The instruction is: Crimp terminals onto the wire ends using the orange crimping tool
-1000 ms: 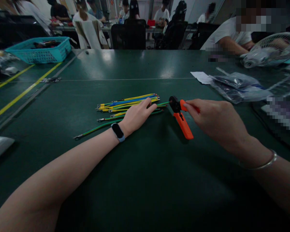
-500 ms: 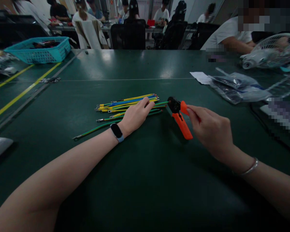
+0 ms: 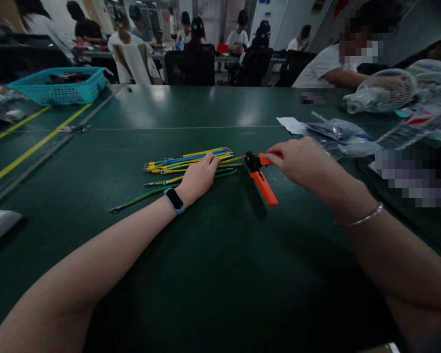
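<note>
Pinching the pliers by one handle with my right hand, pretty much closed; left hand half-curled over the wires, can't tell if it's gripping any.

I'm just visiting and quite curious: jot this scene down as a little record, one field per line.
Left hand: over wires; grip unclear
Right hand: holding hand tool by its upper handle
Tool handles: orange, spread apart
Wire colours: yellow, green, blue
Surface: green table
Far left: turquoise basket
Right side: plastic bag, white fan behind it
</note>
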`<state>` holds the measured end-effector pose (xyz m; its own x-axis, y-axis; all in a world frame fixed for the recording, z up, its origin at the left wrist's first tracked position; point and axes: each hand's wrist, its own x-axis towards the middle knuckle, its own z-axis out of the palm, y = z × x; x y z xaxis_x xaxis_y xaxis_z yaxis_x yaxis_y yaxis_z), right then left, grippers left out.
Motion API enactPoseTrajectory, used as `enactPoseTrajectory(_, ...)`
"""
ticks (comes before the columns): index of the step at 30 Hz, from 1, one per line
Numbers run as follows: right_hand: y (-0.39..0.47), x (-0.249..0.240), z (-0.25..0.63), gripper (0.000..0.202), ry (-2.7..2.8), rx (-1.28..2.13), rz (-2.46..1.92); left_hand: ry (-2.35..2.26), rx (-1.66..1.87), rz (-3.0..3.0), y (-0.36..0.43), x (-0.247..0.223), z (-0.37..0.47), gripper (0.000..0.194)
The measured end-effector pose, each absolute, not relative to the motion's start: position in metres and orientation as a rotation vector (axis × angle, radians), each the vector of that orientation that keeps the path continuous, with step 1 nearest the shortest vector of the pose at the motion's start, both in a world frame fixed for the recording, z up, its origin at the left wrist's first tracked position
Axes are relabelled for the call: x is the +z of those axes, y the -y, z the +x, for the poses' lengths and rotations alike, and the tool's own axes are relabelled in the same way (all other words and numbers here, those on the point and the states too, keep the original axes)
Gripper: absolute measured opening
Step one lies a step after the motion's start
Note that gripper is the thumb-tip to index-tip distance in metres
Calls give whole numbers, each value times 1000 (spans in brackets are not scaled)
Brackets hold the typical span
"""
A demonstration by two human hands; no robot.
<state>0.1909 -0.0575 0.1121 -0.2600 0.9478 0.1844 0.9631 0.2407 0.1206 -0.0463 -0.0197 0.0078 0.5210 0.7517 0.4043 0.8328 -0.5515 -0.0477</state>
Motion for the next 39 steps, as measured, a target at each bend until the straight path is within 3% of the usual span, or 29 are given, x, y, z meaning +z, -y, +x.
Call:
enactPoseTrajectory(7, 55, 106, 185, 41, 2479, -357, -1827, 1318, -437, -2500, 18, 8, -47, 25)
enactPoseTrajectory(18, 66, 108, 173, 44, 2438, -325, -1838, 1395, -410, -2512, 22, 10, -46, 36)
enactPoseTrajectory(31, 57, 103, 185, 45, 2374, -388, -1876, 1482, -397, -2471, 21, 12, -46, 24)
enactPoseTrajectory(39, 57, 102, 184, 44, 2376, -385, -1866, 1463, -473, -2379, 23, 7, -43, 32)
